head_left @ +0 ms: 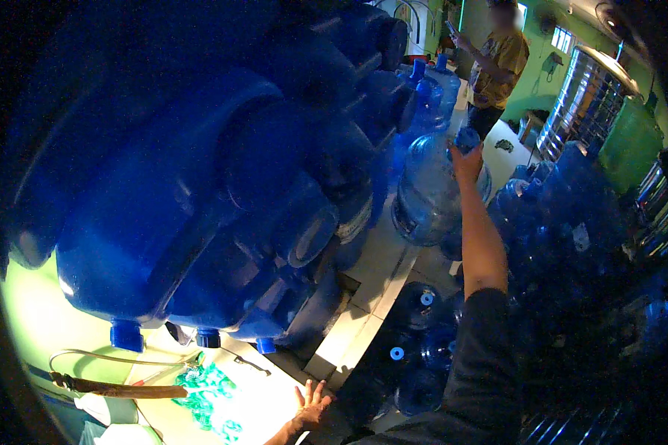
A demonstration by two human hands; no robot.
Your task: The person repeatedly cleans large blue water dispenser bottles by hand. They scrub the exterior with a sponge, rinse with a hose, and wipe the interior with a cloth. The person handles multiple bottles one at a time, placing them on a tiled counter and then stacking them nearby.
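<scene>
My right hand (466, 162) reaches far forward and grips the neck of a large clear-blue water jug (429, 194), just under its blue cap (467, 139). That jug stands upright on a tiled ledge (375, 293). Down near the lower edge, my left hand (313, 406) rests by the ledge's near end with its fingers spread, holding nothing. Beside it a brightly lit pale surface (263, 400) carries a heap of green plastic pieces (206, 389), too glaring to make out. Big blue jugs (163, 222) lie on their sides in a stack to the left, several with caps pointing toward me.
Capped jugs (423, 348) stand on the floor below the ledge, and more crowd the dark right side (571, 200). Another jug (434, 93) stands behind the gripped one. A person in a yellow shirt (501, 67) stands beyond. A brown-handled tool (119, 387) lies lower left.
</scene>
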